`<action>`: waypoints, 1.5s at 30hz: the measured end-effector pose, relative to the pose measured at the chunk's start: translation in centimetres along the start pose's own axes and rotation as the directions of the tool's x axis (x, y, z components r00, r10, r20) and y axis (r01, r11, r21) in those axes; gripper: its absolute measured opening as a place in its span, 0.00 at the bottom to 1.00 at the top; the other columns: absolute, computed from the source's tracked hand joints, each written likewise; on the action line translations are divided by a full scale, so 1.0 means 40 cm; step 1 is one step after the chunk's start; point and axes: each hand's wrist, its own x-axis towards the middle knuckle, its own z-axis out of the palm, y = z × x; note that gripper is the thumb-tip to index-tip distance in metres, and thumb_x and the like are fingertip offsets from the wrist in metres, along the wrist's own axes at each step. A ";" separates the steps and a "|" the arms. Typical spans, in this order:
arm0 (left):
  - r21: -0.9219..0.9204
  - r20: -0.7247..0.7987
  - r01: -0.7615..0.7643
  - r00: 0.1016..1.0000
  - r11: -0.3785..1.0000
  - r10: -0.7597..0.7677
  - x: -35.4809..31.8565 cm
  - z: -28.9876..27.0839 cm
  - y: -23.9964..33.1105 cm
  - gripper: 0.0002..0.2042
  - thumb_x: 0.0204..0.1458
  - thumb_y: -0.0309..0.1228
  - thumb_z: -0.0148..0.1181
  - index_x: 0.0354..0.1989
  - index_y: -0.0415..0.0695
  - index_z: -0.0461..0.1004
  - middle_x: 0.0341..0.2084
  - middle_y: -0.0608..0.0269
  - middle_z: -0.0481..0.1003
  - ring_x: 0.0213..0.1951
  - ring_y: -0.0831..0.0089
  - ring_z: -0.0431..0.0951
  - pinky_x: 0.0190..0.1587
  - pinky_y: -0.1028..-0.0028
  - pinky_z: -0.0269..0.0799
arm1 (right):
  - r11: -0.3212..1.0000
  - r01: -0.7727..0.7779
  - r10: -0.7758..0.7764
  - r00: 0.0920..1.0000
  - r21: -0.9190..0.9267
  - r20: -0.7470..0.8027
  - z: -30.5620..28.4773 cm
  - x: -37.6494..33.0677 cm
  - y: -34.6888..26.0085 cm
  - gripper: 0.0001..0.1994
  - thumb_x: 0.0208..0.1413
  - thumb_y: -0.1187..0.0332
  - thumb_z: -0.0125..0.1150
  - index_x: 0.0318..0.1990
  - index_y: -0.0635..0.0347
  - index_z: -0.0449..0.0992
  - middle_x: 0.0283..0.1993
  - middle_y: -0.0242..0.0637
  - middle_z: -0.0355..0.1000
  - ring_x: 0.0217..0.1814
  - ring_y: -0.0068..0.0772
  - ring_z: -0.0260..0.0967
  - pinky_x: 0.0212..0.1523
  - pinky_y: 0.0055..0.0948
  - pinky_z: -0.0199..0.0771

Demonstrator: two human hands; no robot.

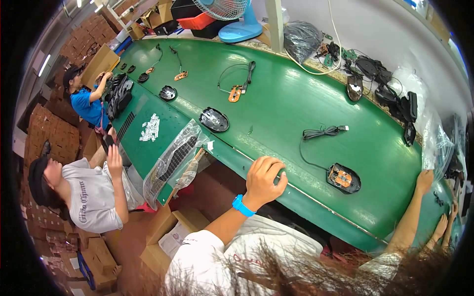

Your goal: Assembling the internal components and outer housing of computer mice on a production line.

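My left hand [265, 178], a blue watch on its wrist, hovers by the near edge of the green conveyor belt. Its fingers are curled in, and a small dark bit shows between thumb and forefinger, too small to name. Far to the right, my right hand [423, 181] is closed at the lower end of a clear plastic bag [434, 140]. Between my hands, an open black mouse shell [344, 178] with an orange circuit board lies on the belt. Its coiled black cable [323, 132] stretches out behind it.
Farther left on the belt lie a black mouse shell [214, 119], a cabled orange board [235, 93] and smaller parts. A side table [140, 106] holds white pieces and a bagged black strip. Two co-workers sit left; another person's hands [439, 228] show right. A blue fan [240, 30] stands behind.
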 end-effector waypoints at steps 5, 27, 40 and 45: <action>0.000 -0.023 -0.006 1.000 1.000 0.006 0.000 0.008 -0.002 0.08 0.42 0.24 0.65 0.33 0.43 0.80 0.36 0.61 0.78 0.42 0.58 0.78 0.44 0.62 0.73 | 0.997 -0.049 0.051 0.998 0.051 -0.033 -0.010 0.004 0.025 0.20 0.64 0.52 0.45 0.49 0.56 0.76 0.50 0.58 0.77 0.50 0.68 0.73 0.48 0.59 0.72; 0.038 0.156 -0.002 0.988 0.999 -0.004 -0.005 0.002 -0.031 0.08 0.46 0.20 0.60 0.36 0.39 0.78 0.40 0.51 0.78 0.46 0.51 0.76 0.52 0.55 0.71 | 0.819 -0.251 0.414 0.881 0.516 -0.228 -0.239 -0.115 -0.053 0.19 0.57 0.56 0.55 0.27 0.65 0.80 0.30 0.57 0.77 0.34 0.64 0.76 0.39 0.54 0.74; 0.113 0.185 0.039 0.981 0.993 -0.060 0.005 -0.018 -0.021 0.09 0.47 0.21 0.60 0.38 0.40 0.77 0.40 0.52 0.78 0.48 0.52 0.75 0.57 0.53 0.67 | 0.587 -0.176 0.435 0.892 0.790 -0.125 -0.225 0.029 -0.174 0.16 0.63 0.56 0.56 0.36 0.58 0.84 0.33 0.48 0.81 0.40 0.50 0.80 0.48 0.43 0.77; 0.101 0.219 0.019 0.975 0.995 -0.041 0.011 -0.020 -0.025 0.08 0.47 0.22 0.60 0.38 0.39 0.77 0.40 0.51 0.78 0.47 0.51 0.75 0.56 0.53 0.67 | 0.745 -0.198 0.167 0.980 0.637 0.110 -0.227 -0.086 -0.037 0.13 0.61 0.59 0.60 0.37 0.59 0.82 0.39 0.49 0.82 0.45 0.46 0.81 0.49 0.43 0.77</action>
